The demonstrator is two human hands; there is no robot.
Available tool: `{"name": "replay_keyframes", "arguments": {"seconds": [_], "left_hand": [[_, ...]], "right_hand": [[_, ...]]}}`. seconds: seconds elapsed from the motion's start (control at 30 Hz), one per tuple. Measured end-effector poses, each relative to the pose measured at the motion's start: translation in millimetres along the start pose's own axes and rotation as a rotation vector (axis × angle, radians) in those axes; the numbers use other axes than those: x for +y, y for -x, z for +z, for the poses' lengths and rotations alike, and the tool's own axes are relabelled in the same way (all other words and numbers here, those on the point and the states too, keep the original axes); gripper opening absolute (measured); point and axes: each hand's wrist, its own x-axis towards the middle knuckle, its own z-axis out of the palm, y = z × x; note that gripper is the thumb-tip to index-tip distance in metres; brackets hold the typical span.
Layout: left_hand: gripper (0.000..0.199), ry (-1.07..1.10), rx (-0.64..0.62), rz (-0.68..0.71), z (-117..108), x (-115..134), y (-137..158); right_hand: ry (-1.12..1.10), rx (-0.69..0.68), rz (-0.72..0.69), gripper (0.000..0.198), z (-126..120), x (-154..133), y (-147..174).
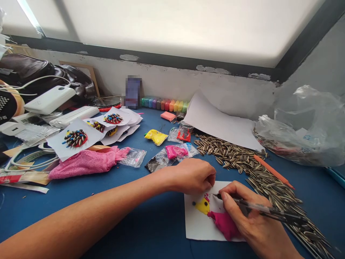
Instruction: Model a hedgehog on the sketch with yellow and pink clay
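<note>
- The right hand [248, 216] is closed in a writing grip around a clear-barrelled pen [258, 208]; the pen's long axis runs from lower right to upper left, its tip resting at the top edge of the clay figure [215, 214].
- The left hand [192, 176] lies curled just above, fingertips pinched together and pressed to the upper edge of the white paper card [196, 226]; whether they hold anything small cannot be told.
- The figure, a yellow head joined to a magenta body, lies flat on the card directly under and between the two hands, with the right hand covering its lower end.
- The pen tip and the left fingertips are almost touching, meeting near the figure's head; the right hand is the nearer to the clay.
- To the right, a long spill of striped sunflower seeds [258, 172] runs diagonally past the card, with an orange modelling stick [272, 171] lying on it.
- Beyond the hands, small bags of coloured clay [172, 151] and a pink cloth [86, 162] lie on the blue tabletop [107, 201].
- Farther left, finished seed-and-clay pieces on paper [77, 138] are well apart; nothing blocks the hands.
</note>
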Motion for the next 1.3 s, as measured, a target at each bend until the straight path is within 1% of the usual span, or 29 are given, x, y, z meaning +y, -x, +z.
{"name": "replay_keyframes", "arguments": {"seconds": [0.17,0.43,0.67,0.87,0.97,1.13,1.3], "left_hand": [[0.017,-0.002,-0.002,0.000,0,0,0],[0.017,0.001,-0.007,0.001,0,1,1],[0.016,-0.011,-0.006,0.001,0,1,1],[0.015,0.007,-0.007,-0.008,0,1,1],[0.015,0.004,-0.004,-0.006,-1,1,2],[0.015,0.002,-0.003,-0.008,-1,1,1],[0.016,-0.001,-0.010,-0.009,0,1,1]], "right_hand": [[0.003,0.000,0.007,0.027,7,5,4],[-0.001,-0.033,-0.010,0.028,-2,-4,-2],[-0.003,-0.039,-0.036,0.027,-1,-7,-1],[0.014,0.014,-0.017,0.027,-4,-3,-3],[0.009,0.000,-0.003,0.026,-2,2,0],[0.017,0.016,-0.016,0.025,4,9,5],[-0.010,-0.005,-0.033,0.025,2,6,3]]}}
